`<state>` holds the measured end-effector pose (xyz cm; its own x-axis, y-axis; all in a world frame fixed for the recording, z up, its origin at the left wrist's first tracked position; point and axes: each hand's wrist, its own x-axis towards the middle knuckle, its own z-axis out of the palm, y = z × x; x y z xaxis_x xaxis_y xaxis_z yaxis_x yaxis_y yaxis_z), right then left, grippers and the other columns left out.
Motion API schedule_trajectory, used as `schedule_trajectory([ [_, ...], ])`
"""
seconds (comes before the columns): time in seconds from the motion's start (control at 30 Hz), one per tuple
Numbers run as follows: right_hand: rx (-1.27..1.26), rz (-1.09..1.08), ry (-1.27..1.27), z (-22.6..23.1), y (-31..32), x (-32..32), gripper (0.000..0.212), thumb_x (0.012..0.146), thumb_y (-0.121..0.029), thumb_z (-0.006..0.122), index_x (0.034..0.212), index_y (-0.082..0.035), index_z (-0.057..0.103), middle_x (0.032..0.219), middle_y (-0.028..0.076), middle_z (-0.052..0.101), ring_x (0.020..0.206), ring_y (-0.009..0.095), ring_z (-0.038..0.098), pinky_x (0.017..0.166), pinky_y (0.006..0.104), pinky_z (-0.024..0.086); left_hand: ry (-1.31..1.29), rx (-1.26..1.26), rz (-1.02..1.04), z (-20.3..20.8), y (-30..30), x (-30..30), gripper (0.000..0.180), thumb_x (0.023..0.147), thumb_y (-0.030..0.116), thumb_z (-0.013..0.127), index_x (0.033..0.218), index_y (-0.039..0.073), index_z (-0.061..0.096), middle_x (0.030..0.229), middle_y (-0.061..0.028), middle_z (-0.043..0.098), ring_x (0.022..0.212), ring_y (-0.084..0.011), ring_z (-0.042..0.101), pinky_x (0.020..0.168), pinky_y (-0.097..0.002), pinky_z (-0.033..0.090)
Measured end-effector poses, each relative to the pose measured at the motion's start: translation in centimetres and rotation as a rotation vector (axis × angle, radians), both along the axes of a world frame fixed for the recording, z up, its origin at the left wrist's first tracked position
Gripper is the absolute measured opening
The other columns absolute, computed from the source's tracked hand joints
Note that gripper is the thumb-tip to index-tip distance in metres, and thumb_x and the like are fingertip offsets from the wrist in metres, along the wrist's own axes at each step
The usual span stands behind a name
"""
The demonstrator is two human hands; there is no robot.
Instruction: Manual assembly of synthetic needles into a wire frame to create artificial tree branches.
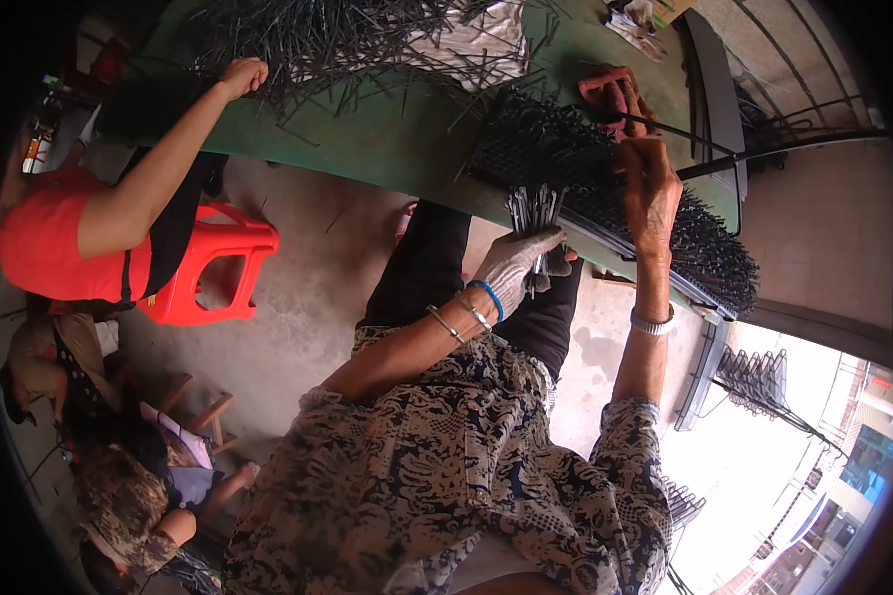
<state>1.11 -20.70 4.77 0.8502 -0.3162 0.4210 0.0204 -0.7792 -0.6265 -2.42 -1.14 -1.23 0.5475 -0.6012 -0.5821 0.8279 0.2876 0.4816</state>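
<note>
My left hand [519, 260], in a pale knit glove, is closed round a bundle of thin metal rods [533, 206] with small looped ends. It holds them at the near edge of the green table [367, 149]. My right hand [650, 193] is bare and raised over a long rack [706, 256] packed with dark thin pieces standing close together. Its thumb and fingers are pinched together. Whatever lies between the fingertips is too small to make out. The rack lies along the table's near right edge, between and beyond my hands.
A heap of loose dark rods [318, 40] lies on the far table beside pale cloth [471, 45]. Behind the rack is a reddish cloth [613, 94]. At left, a person in red [69, 233] reaches over the table beside a red stool [213, 263]. Dark hangers [754, 377] hang at right.
</note>
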Motion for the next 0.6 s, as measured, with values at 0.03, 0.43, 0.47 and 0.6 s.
schedule_trajectory([
  [0.03, 0.005, 0.036, -0.019, 0.0, 0.0, 0.0, 0.009, 0.096, -0.011, 0.058, 0.100, -0.003, 0.061, 0.077, 0.010, 0.067, 0.070, 0.017, 0.066, 0.066, 0.0302, 0.050, -0.002, 0.003, 0.000, 0.0, 0.0, 0.0, 0.029, 0.090, 0.031, 0.070, 0.109, 0.009, 0.068, 0.091, -0.0066, 0.075, 0.074, -0.0114, 0.070, 0.051, -0.0220, 0.043],
  [0.43, -0.143, 0.175, -0.031, -0.2, -0.6, -0.6, 0.007, 0.094, -0.004, 0.059, 0.100, -0.003, 0.060, 0.080, 0.010, 0.066, 0.070, 0.019, 0.066, 0.065, 0.0304, 0.049, -0.013, -0.001, -0.009, 0.1, -0.1, -0.3, 0.030, 0.090, 0.031, 0.070, 0.110, 0.009, 0.068, 0.090, -0.0064, 0.075, 0.073, -0.0106, 0.070, 0.051, -0.0212, 0.043],
  [0.47, -0.143, 0.175, -0.032, -0.2, -0.6, -0.7, 0.007, 0.094, -0.004, 0.059, 0.100, -0.003, 0.060, 0.080, 0.010, 0.066, 0.070, 0.019, 0.066, 0.065, 0.0304, 0.049, -0.020, -0.009, -0.009, 0.0, -0.1, -0.4, 0.030, 0.090, 0.032, 0.070, 0.110, 0.009, 0.068, 0.090, -0.0061, 0.075, 0.073, -0.0104, 0.070, 0.051, -0.0211, 0.043],
  [0.6, -0.077, 0.172, -0.066, -0.4, -0.8, -0.9, 0.007, 0.094, -0.003, 0.059, 0.101, -0.003, 0.060, 0.081, 0.009, 0.066, 0.072, 0.017, 0.066, 0.067, 0.0289, 0.050, -0.018, -0.001, -0.004, 0.0, 0.0, -0.4, 0.030, 0.091, 0.032, 0.070, 0.109, 0.009, 0.067, 0.090, -0.0061, 0.075, 0.073, -0.0106, 0.070, 0.052, -0.0214, 0.043],
])
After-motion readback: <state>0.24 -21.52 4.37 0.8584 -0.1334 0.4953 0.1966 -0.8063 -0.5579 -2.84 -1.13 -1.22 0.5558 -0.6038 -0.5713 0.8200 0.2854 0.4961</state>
